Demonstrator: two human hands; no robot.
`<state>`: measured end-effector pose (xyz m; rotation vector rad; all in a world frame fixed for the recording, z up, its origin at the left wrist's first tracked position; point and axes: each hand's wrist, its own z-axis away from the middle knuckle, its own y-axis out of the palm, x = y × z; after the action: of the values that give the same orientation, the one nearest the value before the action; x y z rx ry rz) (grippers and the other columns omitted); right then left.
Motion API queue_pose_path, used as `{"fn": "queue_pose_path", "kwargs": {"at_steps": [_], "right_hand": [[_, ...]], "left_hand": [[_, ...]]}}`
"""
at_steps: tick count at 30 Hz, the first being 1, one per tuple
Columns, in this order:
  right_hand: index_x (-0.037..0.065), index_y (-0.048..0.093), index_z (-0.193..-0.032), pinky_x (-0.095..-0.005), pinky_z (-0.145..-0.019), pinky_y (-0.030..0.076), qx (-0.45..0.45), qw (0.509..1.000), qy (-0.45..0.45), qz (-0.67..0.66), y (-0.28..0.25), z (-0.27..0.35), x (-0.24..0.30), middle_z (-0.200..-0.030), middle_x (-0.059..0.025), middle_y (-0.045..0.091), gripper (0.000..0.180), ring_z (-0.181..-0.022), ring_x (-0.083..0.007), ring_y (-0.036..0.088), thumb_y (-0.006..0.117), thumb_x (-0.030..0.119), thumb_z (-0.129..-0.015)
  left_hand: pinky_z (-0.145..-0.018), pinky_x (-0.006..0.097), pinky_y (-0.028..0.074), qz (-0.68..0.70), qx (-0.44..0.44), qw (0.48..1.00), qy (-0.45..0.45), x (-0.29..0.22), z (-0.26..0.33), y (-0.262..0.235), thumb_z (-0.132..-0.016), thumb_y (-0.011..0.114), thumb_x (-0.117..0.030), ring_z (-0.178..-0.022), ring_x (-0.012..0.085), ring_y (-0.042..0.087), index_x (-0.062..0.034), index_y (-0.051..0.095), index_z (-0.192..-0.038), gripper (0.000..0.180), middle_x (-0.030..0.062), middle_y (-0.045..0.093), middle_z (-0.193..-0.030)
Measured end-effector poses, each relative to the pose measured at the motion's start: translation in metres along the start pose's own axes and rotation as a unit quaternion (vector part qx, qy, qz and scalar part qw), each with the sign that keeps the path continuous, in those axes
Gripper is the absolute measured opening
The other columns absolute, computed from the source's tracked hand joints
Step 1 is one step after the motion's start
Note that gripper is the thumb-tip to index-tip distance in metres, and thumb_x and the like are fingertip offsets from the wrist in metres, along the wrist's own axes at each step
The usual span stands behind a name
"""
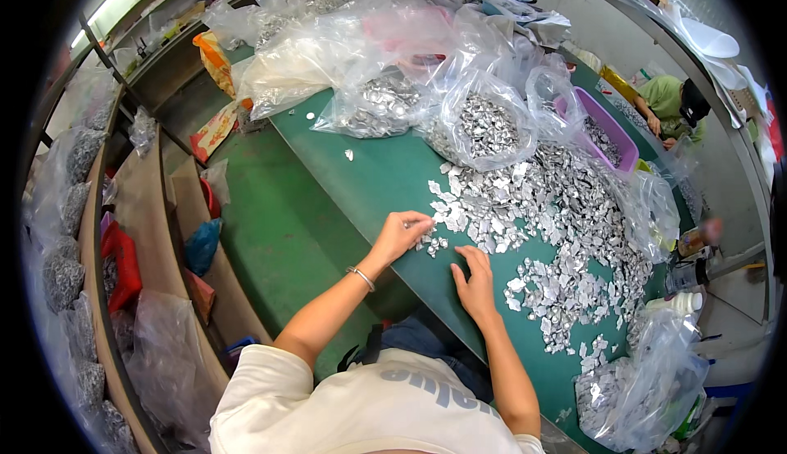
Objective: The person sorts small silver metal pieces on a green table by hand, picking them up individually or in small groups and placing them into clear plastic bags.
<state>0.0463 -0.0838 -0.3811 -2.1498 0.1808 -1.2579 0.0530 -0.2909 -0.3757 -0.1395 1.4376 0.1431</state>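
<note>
My left hand is at the near-left edge of the green table, its fingers pinched together. Whatever sits in that pinch is too small to make out. Just below its fingertips lies a small cluster of silver metal pieces. To the right of the cluster, my right hand hovers over or rests on the table, thumb and fingers apart, with nothing visible in it. A wide heap of flat, irregular silver metal pieces spreads from beyond both hands toward the right.
Clear plastic bags of silver parts crowd the far side, one gaping open. A purple bin stands behind the heap. At right are another filled bag and a white bottle. Shelves line the left. A co-worker sits far right.
</note>
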Motion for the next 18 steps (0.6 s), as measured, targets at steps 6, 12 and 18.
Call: {"fn": "queue_pose_path", "kwargs": {"at_steps": [6, 12, 18], "right_hand": [[-0.001, 0.061, -0.103, -0.0265, -0.074, 0.046, -0.030, 0.992, 0.100, -0.068, -0.006, 0.008, -0.004, -0.103, -0.0106, 0.061, 0.019, -0.089, -0.0182, 0.059, 0.059, 0.001, -0.084], [-0.001, 0.056, -0.115, -0.0280, -0.078, 0.046, -0.058, 0.956, 0.170, -0.234, 0.007, 0.012, 0.004, -0.107, -0.0129, 0.062, 0.028, -0.097, -0.0194, 0.059, 0.058, 0.005, -0.088], [-0.004, 0.029, -0.138, -0.0355, -0.099, 0.039, -0.104, 0.922, 0.142, -0.345, 0.011, 0.004, 0.032, -0.135, -0.0180, 0.043, 0.049, -0.119, -0.0255, 0.048, 0.037, 0.026, -0.101]], "left_hand": [[-0.050, 0.020, 0.047, 0.703, 0.100, 0.660, -0.243, -0.013, -0.009, -0.003, -0.096, 0.050, -0.015, -0.072, 0.0121, 0.056, 0.0034, 0.054, -0.091, 0.020, 0.0154, 0.055, -0.112], [-0.046, 0.019, 0.048, 0.733, 0.180, 0.602, -0.261, 0.000, -0.005, 0.015, -0.095, 0.050, -0.016, -0.075, 0.0119, 0.058, 0.0018, 0.052, -0.101, 0.019, 0.0106, 0.056, -0.096], [-0.074, 0.033, 0.054, 0.631, 0.107, 0.709, -0.294, -0.008, 0.023, 0.069, -0.096, 0.049, -0.023, -0.083, 0.0189, 0.063, -0.0012, 0.060, -0.097, 0.024, 0.0109, 0.064, -0.095]]}}
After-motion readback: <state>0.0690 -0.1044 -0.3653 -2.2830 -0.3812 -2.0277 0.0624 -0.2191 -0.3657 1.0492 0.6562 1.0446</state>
